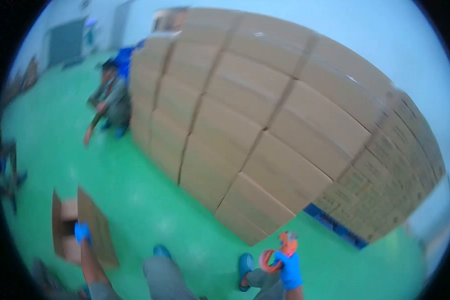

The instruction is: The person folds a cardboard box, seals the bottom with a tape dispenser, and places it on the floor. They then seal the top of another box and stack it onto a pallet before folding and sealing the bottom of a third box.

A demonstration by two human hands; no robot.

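Note:
My right hand (290, 272), in a blue glove, grips an orange tape dispenser (270, 261) low in the view, with its head pointing up. At lower left, my left hand (82, 232), also blue-gloved, is closed on the edge of an open cardboard box (100, 232). The box stands tilted in the view with its flaps up, and its inside is partly dark. Motion blur hides the exact placing of the left fingers.
A tall stack of cardboard boxes (230, 117) rises ahead, with a blue pallet (335, 225) under its right part. A person (112, 100) crouches beside the stack. Another person (9, 170) is partly visible at far left. The floor (150, 210) is green.

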